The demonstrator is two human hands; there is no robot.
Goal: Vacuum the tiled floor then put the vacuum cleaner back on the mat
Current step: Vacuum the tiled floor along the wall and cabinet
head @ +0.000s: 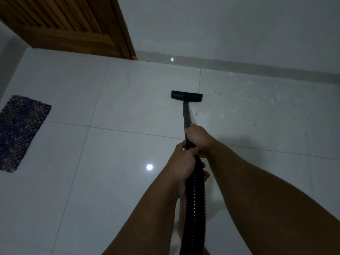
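While both hands (191, 146) grip wand (186, 115), nozzle (186, 96) ahead, seemingly on floor (114, 100).

looks like a room in someone's home: glossy white floor tiles (128, 92), a slatted wooden door (73, 24), plain white wall (239, 24) and a little woven mat (20, 131) on the floor.

Below the hands (191, 150) the hose (195, 208) runs off the bottom edge; left, the mat (20, 131) is cut off; specks right of the nozzle (186, 96), perhaps dust, are too small to tell.
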